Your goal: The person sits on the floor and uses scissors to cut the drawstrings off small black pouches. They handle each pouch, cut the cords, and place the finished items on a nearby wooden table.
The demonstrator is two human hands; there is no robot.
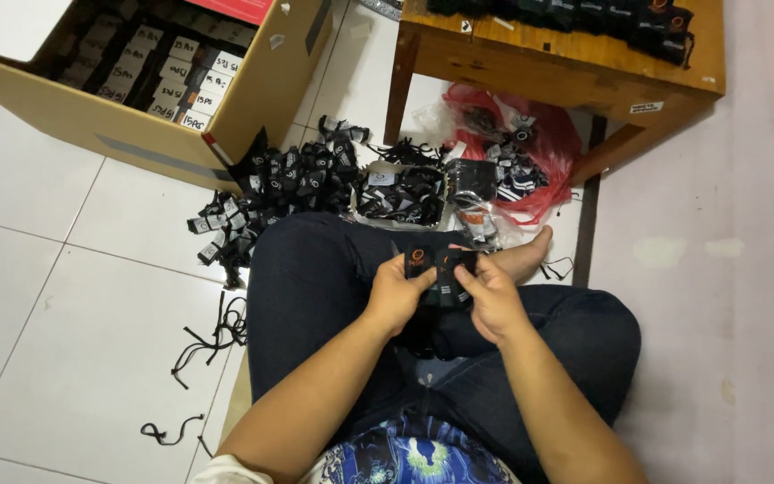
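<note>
A small stack of black hang tags (439, 267), flat cards with an orange round mark, sits between the two hands above the person's crossed legs in dark jeans (315, 278). The left hand (396, 294) pinches the left edge of the stack, thumb on top and fingers closed under it. The right hand (493, 296) closes on the right part, its thumb and forefinger narrow around a tag edge. The long axis of the stack runs left to right, so each hand holds one end and both are equally near. The cards look stiff and matte, with thin black strings hanging below.

On the white tiled floor (64, 296) in front of the knees lies a pile of the same black tags (288, 179), and loose black cords (212, 336) lie at the left. A cardboard box (136, 134) with small labelled packs stands further left. A red plastic bag (530, 152) with more tags lies under a wooden table (566, 63).
</note>
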